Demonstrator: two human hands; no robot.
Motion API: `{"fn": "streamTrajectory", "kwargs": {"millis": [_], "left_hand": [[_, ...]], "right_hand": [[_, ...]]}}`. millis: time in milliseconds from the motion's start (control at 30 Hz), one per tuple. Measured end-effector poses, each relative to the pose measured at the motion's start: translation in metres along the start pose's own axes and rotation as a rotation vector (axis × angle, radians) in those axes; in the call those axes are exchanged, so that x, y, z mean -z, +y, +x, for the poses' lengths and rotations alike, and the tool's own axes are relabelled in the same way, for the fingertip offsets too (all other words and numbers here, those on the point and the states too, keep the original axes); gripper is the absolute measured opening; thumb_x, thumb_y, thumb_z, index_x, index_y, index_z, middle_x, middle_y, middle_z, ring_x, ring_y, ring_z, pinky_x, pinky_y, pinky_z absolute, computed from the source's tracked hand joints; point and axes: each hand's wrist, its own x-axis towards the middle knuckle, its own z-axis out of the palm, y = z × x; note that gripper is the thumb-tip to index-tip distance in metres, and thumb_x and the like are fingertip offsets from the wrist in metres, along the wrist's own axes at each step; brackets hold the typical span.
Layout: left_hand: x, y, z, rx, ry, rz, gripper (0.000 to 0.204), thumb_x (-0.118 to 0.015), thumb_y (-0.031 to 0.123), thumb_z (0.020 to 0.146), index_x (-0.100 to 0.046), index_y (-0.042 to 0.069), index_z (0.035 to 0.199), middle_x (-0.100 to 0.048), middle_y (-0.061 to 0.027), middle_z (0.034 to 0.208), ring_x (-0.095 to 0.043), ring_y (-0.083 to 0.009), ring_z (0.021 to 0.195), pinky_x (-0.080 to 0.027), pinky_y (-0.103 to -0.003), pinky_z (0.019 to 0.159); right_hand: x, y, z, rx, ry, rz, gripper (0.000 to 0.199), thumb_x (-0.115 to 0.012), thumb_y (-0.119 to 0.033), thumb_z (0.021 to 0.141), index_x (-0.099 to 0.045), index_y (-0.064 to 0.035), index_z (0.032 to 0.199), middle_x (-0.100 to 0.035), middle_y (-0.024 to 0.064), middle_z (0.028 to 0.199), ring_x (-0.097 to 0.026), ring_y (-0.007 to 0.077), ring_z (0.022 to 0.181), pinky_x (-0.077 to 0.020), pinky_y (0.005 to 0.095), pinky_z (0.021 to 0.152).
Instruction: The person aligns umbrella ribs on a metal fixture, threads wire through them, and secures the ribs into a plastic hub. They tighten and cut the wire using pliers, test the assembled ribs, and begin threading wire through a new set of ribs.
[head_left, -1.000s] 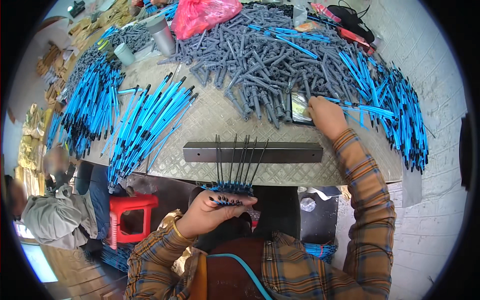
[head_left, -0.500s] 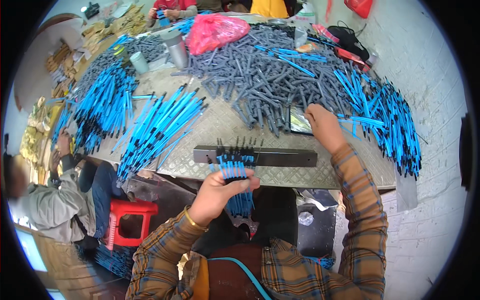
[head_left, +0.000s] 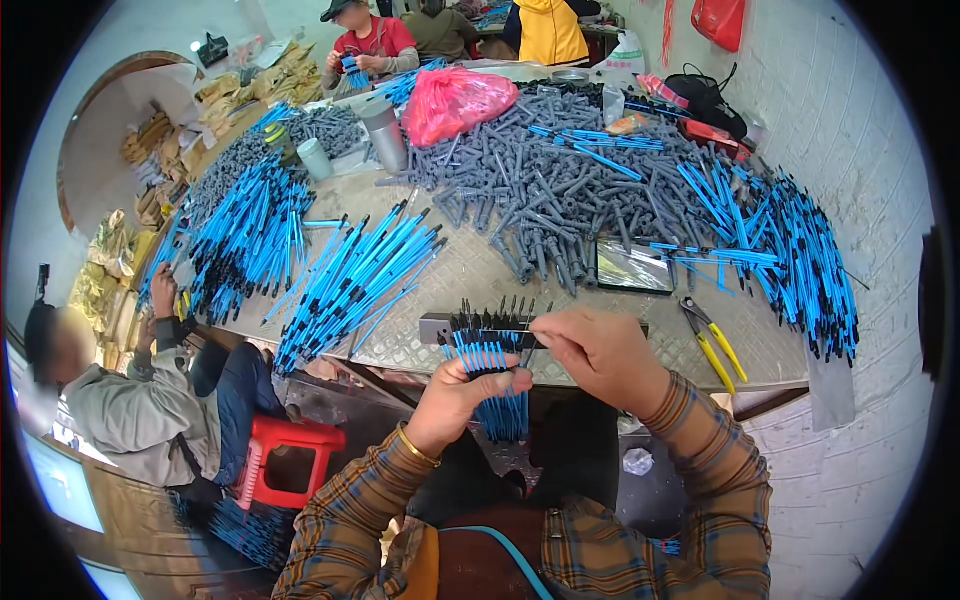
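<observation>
Left hand (head_left: 462,392) grips a bundle of blue tubes (head_left: 497,385) just below the metal bar (head_left: 470,327). Right hand (head_left: 598,352), beside that bar, pinches one thin black rod (head_left: 528,335).

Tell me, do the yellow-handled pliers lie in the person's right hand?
No, the yellow-handled pliers lie on the table, apart from the right hand.

Metal bar (head_left: 437,327) at table's (head_left: 640,318) near edge; pliers (head_left: 714,341) right of it; tablet (head_left: 634,267) behind; tube heap (head_left: 560,180) beyond
</observation>
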Motion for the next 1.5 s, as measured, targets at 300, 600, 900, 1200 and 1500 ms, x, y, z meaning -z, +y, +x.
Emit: {"fn": "streamTrajectory", "kwargs": {"millis": [300, 600, 900, 1200, 1500], "left_hand": [[0.005, -0.001, -0.001, -0.001, 0.002, 0.003, 0.020, -0.058, 0.003, 0.085, -0.060, 0.003, 0.105, -0.066, -0.0153, 0.096, -0.064, -0.0247, 0.091, -0.051, -0.034, 0.081], [0.003, -0.003, -0.003, -0.004, -0.015, 0.023, 0.019, -0.058, 0.001, 0.084, -0.061, 0.003, 0.103, -0.066, -0.0153, 0.095, -0.064, -0.0243, 0.091, -0.050, -0.035, 0.083], [0.001, -0.002, -0.003, 0.029, -0.045, 0.078, 0.019, -0.058, 0.001, 0.084, -0.061, 0.001, 0.103, -0.066, -0.0149, 0.095, -0.063, -0.0231, 0.092, -0.050, -0.035, 0.084], [0.004, -0.006, -0.002, 0.024, -0.069, 0.045, 0.020, -0.057, 0.000, 0.084, -0.061, 0.001, 0.104, -0.065, -0.0150, 0.097, -0.063, -0.0232, 0.093, -0.050, -0.035, 0.085], [0.000, -0.005, -0.003, 0.053, -0.070, 0.097, 0.021, -0.057, 0.000, 0.085, -0.060, 0.001, 0.106, -0.065, -0.0145, 0.097, -0.063, -0.0228, 0.093, -0.050, -0.035, 0.084]], "right_hand": [[0.001, 0.003, -0.005, -0.032, 0.017, 0.020, 0.013, -0.062, -0.008, 0.081, -0.061, -0.0076, 0.094, -0.063, 0.0110, 0.079, -0.061, 0.0272, 0.067, -0.0477, 0.0311, 0.058], [0.004, -0.001, -0.008, -0.046, -0.002, -0.011, 0.011, -0.062, -0.009, 0.081, -0.061, -0.0065, 0.092, -0.061, 0.0104, 0.077, -0.060, 0.0257, 0.065, -0.0466, 0.0311, 0.057], [0.014, 0.002, -0.004, -0.086, -0.054, 0.164, 0.010, -0.062, -0.013, 0.084, -0.058, -0.0040, 0.088, -0.053, 0.0070, 0.068, -0.049, 0.0188, 0.055, -0.0404, 0.0268, 0.053], [0.002, -0.007, -0.015, -0.244, -0.055, 0.242, 0.009, -0.061, -0.012, 0.083, -0.059, -0.0040, 0.088, -0.058, 0.0100, 0.070, -0.056, 0.0222, 0.059, -0.0439, 0.0285, 0.055], [0.006, -0.006, -0.011, -0.107, -0.046, 0.114, 0.008, -0.061, -0.010, 0.082, -0.061, -0.0049, 0.088, -0.060, 0.0122, 0.074, -0.059, 0.0286, 0.064, -0.0463, 0.0308, 0.056]]}}
